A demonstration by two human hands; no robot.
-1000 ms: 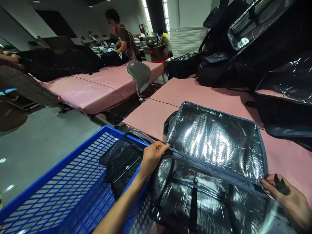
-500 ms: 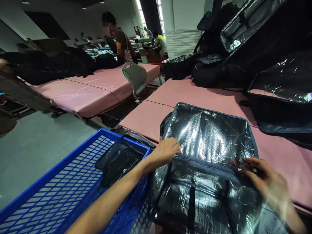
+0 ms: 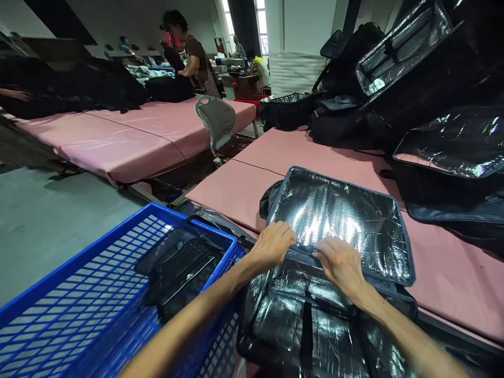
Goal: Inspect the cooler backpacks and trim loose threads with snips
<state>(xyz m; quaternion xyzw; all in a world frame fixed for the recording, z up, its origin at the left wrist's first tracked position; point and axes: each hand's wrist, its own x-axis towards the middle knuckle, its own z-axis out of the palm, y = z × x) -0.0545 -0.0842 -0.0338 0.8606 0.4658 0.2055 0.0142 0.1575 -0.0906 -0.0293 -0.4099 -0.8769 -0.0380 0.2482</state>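
Pinching rectangular silver-foil flap (image 3: 334, 212) in left hand (image 3: 274, 244) and right hand (image 3: 342, 263); probably light, floppy, slick; best held by dark fabric edging (image 3: 302, 250) between them.

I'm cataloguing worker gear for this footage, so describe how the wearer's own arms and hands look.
The left hand and right hand are bare, with no gloves. The left forearm and right forearm are slim and uncovered; no sleeve, watch or bracelet shows. No markings stand out, though fine detail is too small to judge.
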